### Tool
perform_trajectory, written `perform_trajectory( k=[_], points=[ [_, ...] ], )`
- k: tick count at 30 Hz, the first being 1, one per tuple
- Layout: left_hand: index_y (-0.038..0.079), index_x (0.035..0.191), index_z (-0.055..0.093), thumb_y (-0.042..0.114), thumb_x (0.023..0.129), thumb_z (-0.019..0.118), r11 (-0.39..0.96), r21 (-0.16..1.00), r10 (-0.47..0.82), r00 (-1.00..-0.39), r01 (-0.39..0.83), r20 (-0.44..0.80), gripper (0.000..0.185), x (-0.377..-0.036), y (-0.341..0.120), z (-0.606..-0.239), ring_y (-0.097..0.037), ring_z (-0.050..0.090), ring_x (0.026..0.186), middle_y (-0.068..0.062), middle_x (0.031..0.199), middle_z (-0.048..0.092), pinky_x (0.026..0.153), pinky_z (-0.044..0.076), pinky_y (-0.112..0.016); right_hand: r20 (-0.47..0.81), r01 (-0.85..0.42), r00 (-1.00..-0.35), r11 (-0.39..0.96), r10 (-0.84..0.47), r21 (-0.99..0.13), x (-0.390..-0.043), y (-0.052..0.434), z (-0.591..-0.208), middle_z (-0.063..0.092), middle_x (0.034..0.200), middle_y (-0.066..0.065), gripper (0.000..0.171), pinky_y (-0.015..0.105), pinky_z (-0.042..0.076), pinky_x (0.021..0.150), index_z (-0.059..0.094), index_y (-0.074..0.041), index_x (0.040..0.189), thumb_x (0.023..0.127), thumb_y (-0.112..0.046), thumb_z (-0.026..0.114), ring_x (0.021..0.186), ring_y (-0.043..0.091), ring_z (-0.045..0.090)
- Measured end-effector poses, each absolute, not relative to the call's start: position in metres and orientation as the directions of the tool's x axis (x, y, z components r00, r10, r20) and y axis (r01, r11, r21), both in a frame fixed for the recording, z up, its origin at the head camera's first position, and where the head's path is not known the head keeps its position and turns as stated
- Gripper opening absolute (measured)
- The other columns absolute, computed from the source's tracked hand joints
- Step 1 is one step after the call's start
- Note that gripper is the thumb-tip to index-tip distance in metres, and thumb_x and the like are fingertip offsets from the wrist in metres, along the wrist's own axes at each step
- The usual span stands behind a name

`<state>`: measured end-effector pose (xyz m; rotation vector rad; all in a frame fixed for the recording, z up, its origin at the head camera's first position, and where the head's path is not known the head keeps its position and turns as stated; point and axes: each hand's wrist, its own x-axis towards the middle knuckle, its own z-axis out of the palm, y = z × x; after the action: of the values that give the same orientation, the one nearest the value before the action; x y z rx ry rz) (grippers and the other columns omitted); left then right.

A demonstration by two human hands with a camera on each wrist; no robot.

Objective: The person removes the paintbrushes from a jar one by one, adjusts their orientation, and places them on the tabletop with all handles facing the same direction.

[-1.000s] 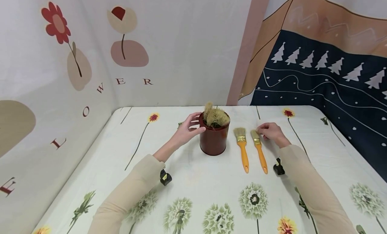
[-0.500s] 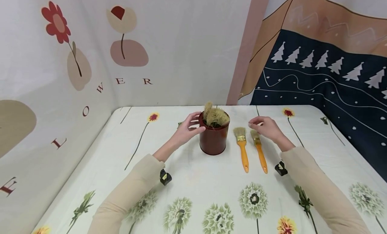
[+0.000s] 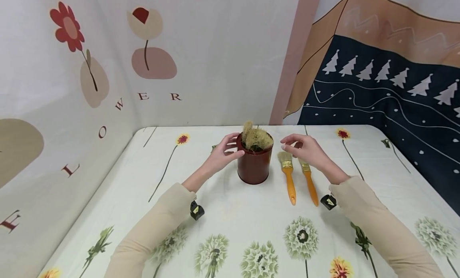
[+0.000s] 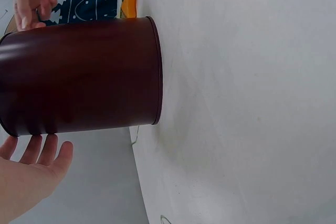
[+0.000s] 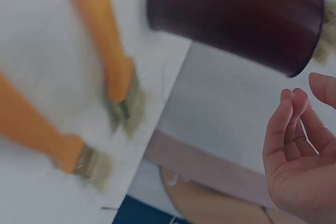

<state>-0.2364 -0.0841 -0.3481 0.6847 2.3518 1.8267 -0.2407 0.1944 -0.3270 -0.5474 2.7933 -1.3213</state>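
Observation:
A dark red cylindrical pot [image 3: 253, 168] stands upright on the table, straw-coloured fuzzy tufts [image 3: 256, 139] rising from its top. My left hand [image 3: 223, 152] touches the pot's left side near the rim; the fingertips [image 4: 48, 148] lie along its wall in the left wrist view. Right of the pot, my right hand [image 3: 305, 150] hovers with loosely bent fingers and nothing visible in them, apart from the pot. Beneath it lie two flat paintbrushes with orange handles, a wider brush [image 3: 289, 180] and a narrower brush [image 3: 310, 182] whose bristles are mostly hidden by the hand.
A white cloth with printed flowers covers the table [image 3: 230, 214]. Behind it hangs a pale printed curtain [image 3: 223, 70], with a dark tree-patterned cloth [image 3: 381, 86] at the right. A black wrist camera [image 3: 196, 211] shows under the left sleeve, another [image 3: 328, 202] under the right.
My right hand has moved left from the narrower brush's bristles, passing above the brushes toward the pot. My left hand, the pot and both brushes have stayed in place.

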Motion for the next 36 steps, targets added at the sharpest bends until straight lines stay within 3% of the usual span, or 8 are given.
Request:
perform_trajectory(
  k=[10,22,32,36],
  points=[
    [0.018,0.134,0.033,0.028,0.083,0.063,0.194,0.929,0.377,-0.898,0.314,0.225,0.06,-0.247,-0.085,-0.363,-0.017,0.043,0.112,-0.005,0.127,0.04,0.089,0.04,-0.031,0.271,-0.431,-0.888,0.463,-0.372,-0.775,-0.226,0.175,-0.317,0.058,0.09,0.008,0.03,0.024,0.043,0.053,0.059,-0.003,0.108,0.084,-0.021,0.061,0.067,0.022,0.051],
    [0.017,0.134,0.033,0.026,0.083,0.062,0.197,0.931,0.376,-0.901,0.307,0.217,0.059,-0.245,-0.085,-0.361,-0.019,0.043,0.113,-0.006,0.128,0.04,0.089,0.04,-0.032,0.518,-0.555,-0.824,0.511,-0.231,-0.656,-0.218,0.15,-0.322,0.059,0.08,0.0,0.025,0.024,0.043,0.05,0.066,-0.005,0.1,0.08,-0.02,0.066,0.058,0.013,0.049],
    [0.015,0.135,0.031,0.022,0.084,0.061,0.191,0.938,0.389,-0.9,0.288,0.197,0.06,-0.243,-0.085,-0.357,-0.022,0.041,0.115,-0.009,0.13,0.037,0.091,0.038,-0.033,0.513,-0.53,-0.835,0.539,-0.197,-0.655,-0.219,0.145,-0.322,0.06,0.082,0.004,0.024,0.023,0.043,0.05,0.066,-0.002,0.098,0.081,-0.019,0.065,0.058,0.015,0.049],
    [0.008,0.136,0.029,0.015,0.086,0.059,0.181,0.941,0.401,-0.895,0.286,0.195,0.059,-0.233,-0.084,-0.345,-0.027,0.039,0.116,-0.014,0.13,0.036,0.092,0.037,-0.036,0.525,-0.539,-0.829,0.533,-0.196,-0.652,-0.219,0.145,-0.323,0.062,0.083,0.004,0.024,0.023,0.043,0.049,0.067,-0.002,0.098,0.082,-0.02,0.064,0.058,0.015,0.049]
  ],
)
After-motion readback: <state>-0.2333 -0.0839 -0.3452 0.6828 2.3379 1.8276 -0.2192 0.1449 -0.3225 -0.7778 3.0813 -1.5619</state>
